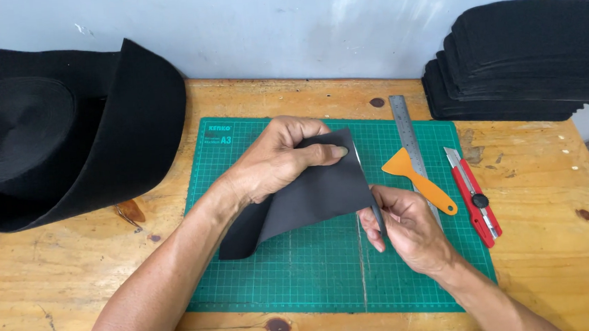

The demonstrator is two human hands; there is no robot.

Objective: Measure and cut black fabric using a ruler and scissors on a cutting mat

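The dark sheet (311, 196) is held above the green cutting mat (304, 284), lifted at its right end and curling down to touch the mat at its lower left. Its long axis runs from lower left to upper right. The left hand (273, 161) is closed on the upper edge, with the thumb pressed flat on the sheet's face and the fingers (305, 126) wrapped behind. The right hand (408, 226) is closed on the right edge, which is pinched between thumb and fingers (373, 226) and runs almost vertically. That edge is thus held at both ends, the left hand above and the right hand below. Just right of the right hand, on the mat, lie an orange scraper (418, 180) and a steel ruler (408, 139); a red utility knife (473, 197) lies beyond them on the worktop (52, 289).
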